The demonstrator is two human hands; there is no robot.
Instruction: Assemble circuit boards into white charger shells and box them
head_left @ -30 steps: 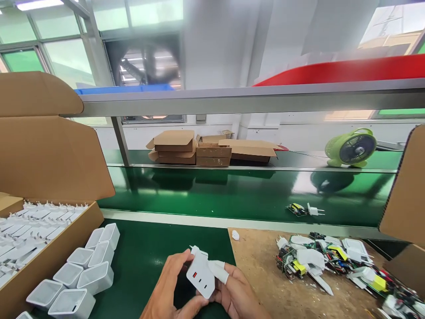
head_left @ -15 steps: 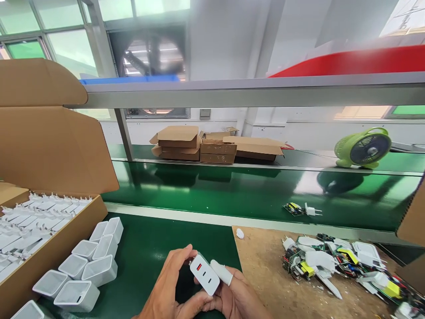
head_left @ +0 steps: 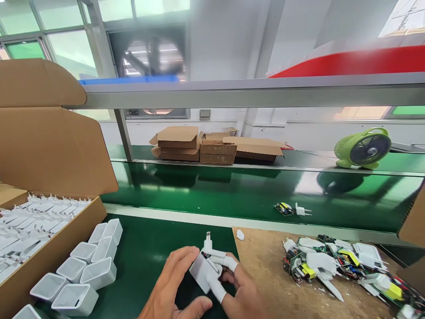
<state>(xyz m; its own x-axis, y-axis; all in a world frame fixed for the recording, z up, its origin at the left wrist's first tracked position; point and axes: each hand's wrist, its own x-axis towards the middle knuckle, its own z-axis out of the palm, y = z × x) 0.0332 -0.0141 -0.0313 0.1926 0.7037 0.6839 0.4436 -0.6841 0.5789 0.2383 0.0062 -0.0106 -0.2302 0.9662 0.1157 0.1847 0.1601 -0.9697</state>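
Note:
A white charger (head_left: 199, 274) with plug pins pointing up is low in the middle of the head view. My right hand (head_left: 241, 288) grips it between thumb and index finger, both covered by white finger cots. My left hand (head_left: 175, 283) is at the charger's left side, its fingertips by the edge. Its thumb is spread away below, and the hand is open. Whether the left fingertips touch the charger I cannot tell.
White plastic shells (head_left: 99, 271) stand in rows at left, beside a carton (head_left: 94, 217) of white parts. Circuit boards and housings (head_left: 320, 261) lie heaped on a brown board (head_left: 265, 274). A circuit board with plug (head_left: 287, 208) rests on the green belt (head_left: 199, 195); a green fan (head_left: 363, 148) stands behind.
The charger has turned: its port face is out of sight and its plug pins show. My left thumb has come away from it. The circuit board on the belt has shifted left.

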